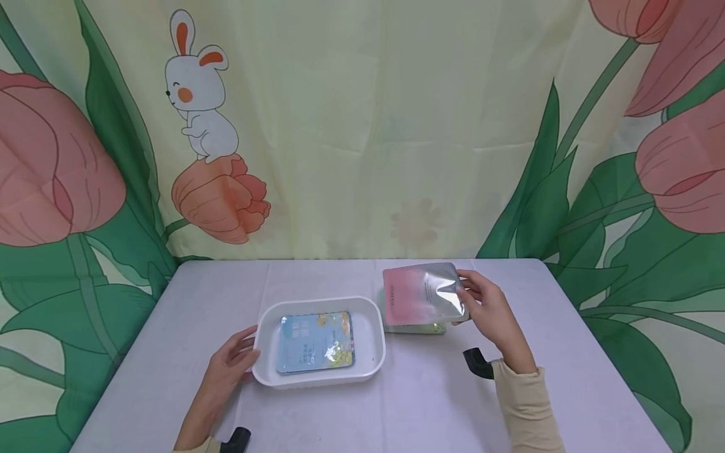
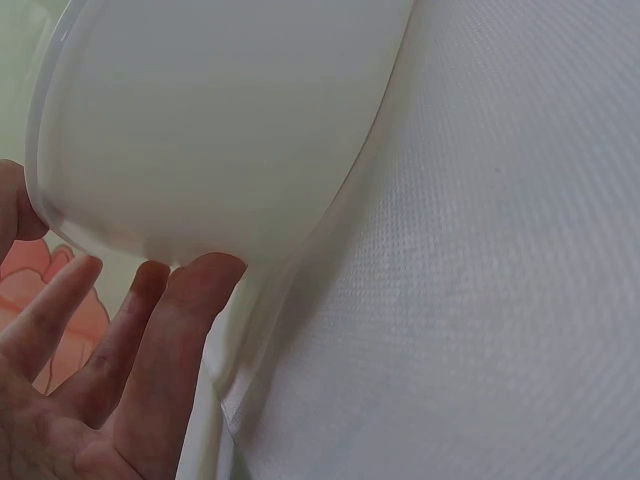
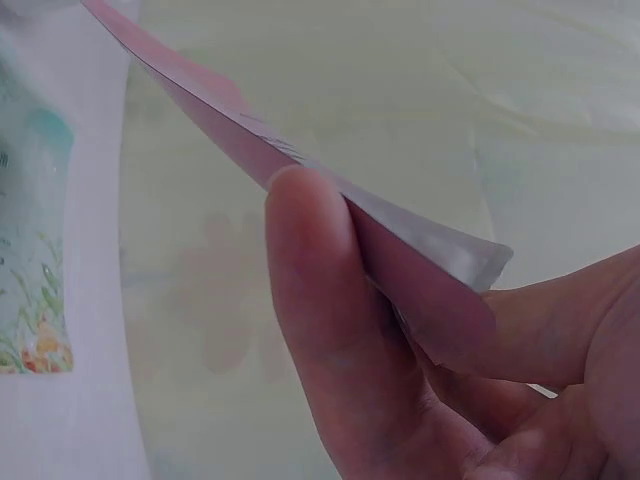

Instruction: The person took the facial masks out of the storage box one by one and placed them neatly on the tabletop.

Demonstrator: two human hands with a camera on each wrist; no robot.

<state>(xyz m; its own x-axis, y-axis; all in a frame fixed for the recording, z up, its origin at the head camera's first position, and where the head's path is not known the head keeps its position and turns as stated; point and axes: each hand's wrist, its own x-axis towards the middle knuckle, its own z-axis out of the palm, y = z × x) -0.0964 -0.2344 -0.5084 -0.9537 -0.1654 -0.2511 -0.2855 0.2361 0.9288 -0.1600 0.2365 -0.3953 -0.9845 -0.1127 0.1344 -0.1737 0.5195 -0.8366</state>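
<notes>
A flat pink-and-silver foil packet (image 1: 423, 293) is pinched at its right end between the thumb and fingers of my right hand (image 1: 491, 311). It is raised and tilted, overlapping a green packet (image 1: 416, 328) on the table; most of that one is hidden. In the right wrist view the foil packet (image 3: 250, 140) shows edge-on, bent slightly between thumb and fingers. My left hand (image 1: 225, 362) touches the left end of a white plastic tray (image 1: 317, 380), fingers spread, fingertips against its outer wall (image 2: 220, 150). Inside the tray lies a blue packet (image 1: 314, 343) with yellow pictures at its right.
A white cloth covers the table (image 1: 419, 402). Behind its far edge hangs a pale curtain (image 1: 351, 138) printed with a rabbit and tulips. Black straps or mounts (image 1: 478, 363) show at both wrists.
</notes>
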